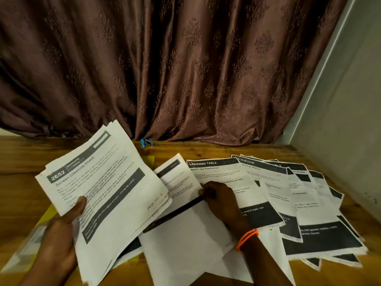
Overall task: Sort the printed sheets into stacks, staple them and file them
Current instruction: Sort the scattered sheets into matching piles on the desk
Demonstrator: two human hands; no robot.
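Surface: wooden table (216, 150), brown, grain visible. Behind it hangs a brown patterned curtain (185, 69), its hem touching the table's far edge. A pale wall (350, 100) stands right of the curtain, along the table's right side.

Landmark: the "DRESSING TABLE" sheet (218, 174), lying flat near table centre.

Right of that sheet: a fan of printed sheets (305, 203), overlapping, dark bands along their lower parts, spreading toward the wall.

Left of it, and partly under it: more sheets (185, 244), one turned at an angle with a dark band crossing it.

Right hand (218, 199) rests on the landmark sheet's left edge; fingers curled, thumb and fingertips pinching a sheet edge there. Which sheet, cannot tell. Orange band (247, 238) on that wrist.

Far left of the landmark: left hand (59, 234) holds a stack (103, 182) raised off the table and tilted, thumb on top, fingers hidden beneath. Top page reads "2652 Screen Cleaning Check".

Beyond the landmark, at the curtain hem: small blue object (146, 143), too small to identify.

Under the stack: yellow sheet or folder (47, 215), contents not visible, and a clear plastic sleeve (24, 250) nearer the table's left edge.
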